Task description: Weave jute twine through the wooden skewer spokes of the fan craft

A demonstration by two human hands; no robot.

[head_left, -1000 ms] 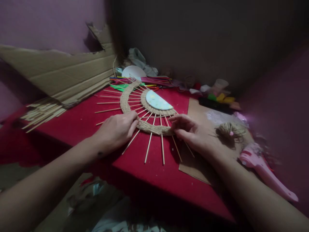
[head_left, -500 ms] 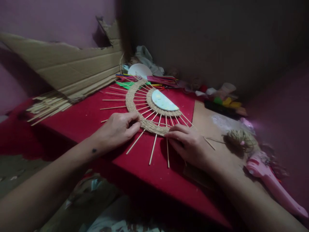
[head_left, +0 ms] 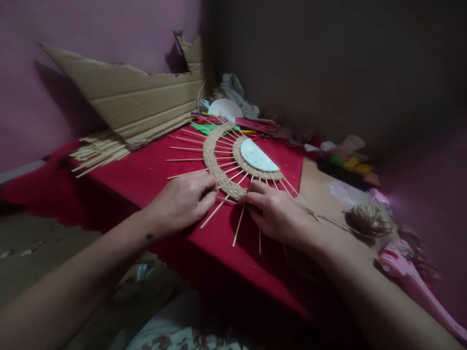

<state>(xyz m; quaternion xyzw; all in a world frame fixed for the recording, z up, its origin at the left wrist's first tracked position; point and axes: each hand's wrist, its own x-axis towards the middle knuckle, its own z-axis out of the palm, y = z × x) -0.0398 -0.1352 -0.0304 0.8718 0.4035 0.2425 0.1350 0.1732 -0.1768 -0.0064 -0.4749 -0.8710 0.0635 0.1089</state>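
Note:
A half-round twine weaving (head_left: 210,154) lies on the red cloth, its thin wooden sticks (head_left: 216,212) fanning out from a pale blue, patterned half-disc (head_left: 258,155). My left hand (head_left: 191,197) pinches at the lower left edge of the outer band, its fingertips closed on a strand of twine. Just to the right, my right hand (head_left: 273,209) is closed at the front end of that band, gripping twine and covering part of the sticks. Twine trails rightward behind that hand to a twine ball (head_left: 370,220). What lies exactly under the fingertips is hidden.
At the left, torn cardboard (head_left: 146,95) leans against the wall beside a bundle of sticks (head_left: 100,151). A pink glue gun (head_left: 408,272) lies at the right. Coloured craft pieces (head_left: 352,164) and a white paper fan (head_left: 225,109) are at the back.
The view has swung left, so things sit farther right in the picture. My right hand has moved closer to my left along the band, and a strand now shows below the band between them.

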